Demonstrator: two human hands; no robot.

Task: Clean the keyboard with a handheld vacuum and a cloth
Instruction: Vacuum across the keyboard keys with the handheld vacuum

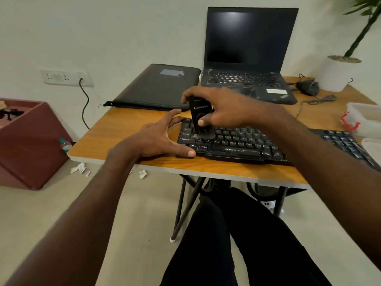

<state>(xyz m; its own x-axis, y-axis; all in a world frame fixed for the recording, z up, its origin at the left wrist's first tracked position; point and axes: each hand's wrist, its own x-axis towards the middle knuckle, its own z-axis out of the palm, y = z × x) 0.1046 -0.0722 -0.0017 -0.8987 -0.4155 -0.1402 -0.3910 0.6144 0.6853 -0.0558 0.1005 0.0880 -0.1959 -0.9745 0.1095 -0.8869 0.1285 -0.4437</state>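
Observation:
A black keyboard [237, 144] lies near the front edge of the wooden table [127, 129]. My right hand [222, 106] grips a small black handheld vacuum [199, 116], held upright with its nozzle down on the keys at the keyboard's left end. My left hand [158, 139] holds the keyboard's left edge between its thumb at the front corner and its fingers at the back corner. No cloth is in view.
Behind the keyboard stand an open black laptop [247, 58] and a dark sleeve [158, 87]. A second keyboard [346, 143], white containers [365, 118], a black mouse [307, 87] and a potted plant [338, 73] fill the right side. A maroon box [26, 141] sits on the floor left.

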